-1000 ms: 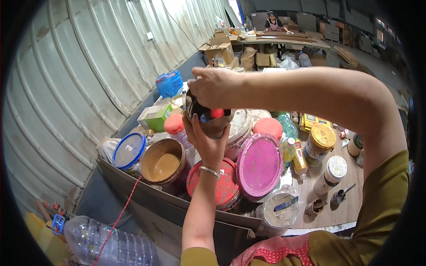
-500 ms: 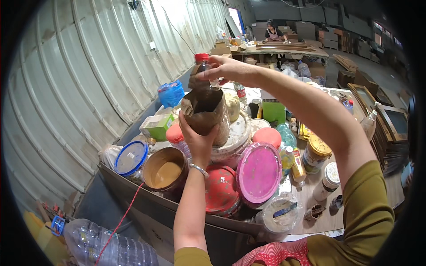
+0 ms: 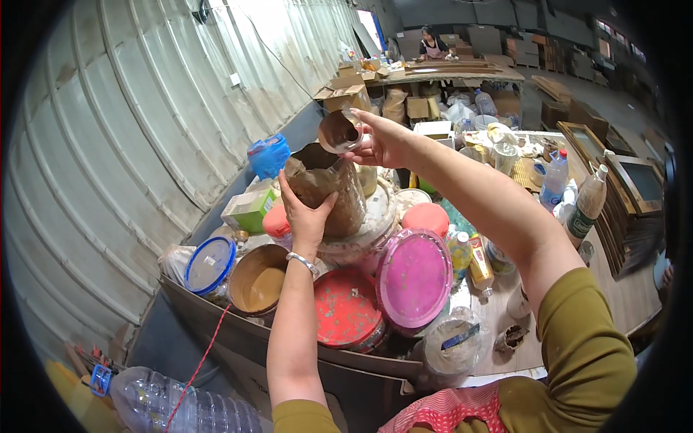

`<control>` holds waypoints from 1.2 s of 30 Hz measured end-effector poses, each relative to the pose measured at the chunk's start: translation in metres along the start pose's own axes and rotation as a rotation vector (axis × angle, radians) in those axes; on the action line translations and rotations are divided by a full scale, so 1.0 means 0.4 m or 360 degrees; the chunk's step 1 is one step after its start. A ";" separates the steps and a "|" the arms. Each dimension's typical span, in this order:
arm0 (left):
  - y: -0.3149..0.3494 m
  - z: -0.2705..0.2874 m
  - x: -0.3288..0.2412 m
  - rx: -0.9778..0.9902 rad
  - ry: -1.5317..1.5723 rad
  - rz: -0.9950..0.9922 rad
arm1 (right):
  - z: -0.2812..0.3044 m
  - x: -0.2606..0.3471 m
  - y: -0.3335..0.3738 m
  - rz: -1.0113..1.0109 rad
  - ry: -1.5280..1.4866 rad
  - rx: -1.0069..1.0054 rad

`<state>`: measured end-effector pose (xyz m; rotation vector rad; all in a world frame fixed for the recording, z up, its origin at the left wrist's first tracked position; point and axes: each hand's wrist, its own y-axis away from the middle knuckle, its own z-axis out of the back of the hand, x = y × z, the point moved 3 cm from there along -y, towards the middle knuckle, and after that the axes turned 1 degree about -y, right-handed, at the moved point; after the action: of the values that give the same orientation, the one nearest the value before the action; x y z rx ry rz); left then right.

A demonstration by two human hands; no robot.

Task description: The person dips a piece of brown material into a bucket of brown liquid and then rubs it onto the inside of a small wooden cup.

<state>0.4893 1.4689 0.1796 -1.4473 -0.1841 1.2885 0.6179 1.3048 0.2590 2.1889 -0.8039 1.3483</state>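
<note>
My left hand (image 3: 307, 224) grips the side of a large cut-open plastic container (image 3: 346, 198), smeared brown, thumb and fingers spread around its wall. The container stands on a white-smeared bucket lid (image 3: 381, 216). Just above its rim, my right hand (image 3: 382, 141) holds a small cut-off plastic bottle piece (image 3: 333, 130) with a brown-coated inside. It is tilted, with its wide mouth facing me. What lies deep in the large container is hidden.
Around them stand a pot of tan paste (image 3: 263, 289), a blue-rimmed tub (image 3: 211, 263), a red-lidded bucket (image 3: 346, 307) and a pink lid (image 3: 413, 278). Bottles (image 3: 581, 209) stand at the right. A ribbed metal wall (image 3: 130, 144) runs along the left. A person (image 3: 433, 47) is at a far table.
My right hand has turned the cut-off bottle piece from red cap up to wide mouth toward me, and moved slightly right. My left hand still grips the large container. The view has shifted slightly.
</note>
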 end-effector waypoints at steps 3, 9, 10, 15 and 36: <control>-0.003 0.006 -0.003 0.0051 0.0006 0.0020 | 0.034 0.004 0.021 -0.0117 -0.0166 0.0072; 0.019 0.048 -0.148 -0.0095 -0.0250 -0.0229 | 0.098 -0.055 0.068 -0.0219 -0.0264 0.0353; 0.026 0.050 -0.179 -0.0084 -0.0261 -0.0226 | 0.084 -0.068 0.098 -0.0247 -0.0250 0.0334; 0.067 -0.016 -0.281 0.0312 0.0213 -0.0070 | 0.083 -0.128 0.186 -0.0368 -0.0263 0.0351; 0.233 -0.041 -0.330 0.0405 0.0953 0.0351 | 0.081 -0.179 0.429 0.1275 0.1613 0.0248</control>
<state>0.4022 1.3319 0.1806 -1.5903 0.5310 0.9516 0.4973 1.1761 0.1923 0.9241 -1.1604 2.5986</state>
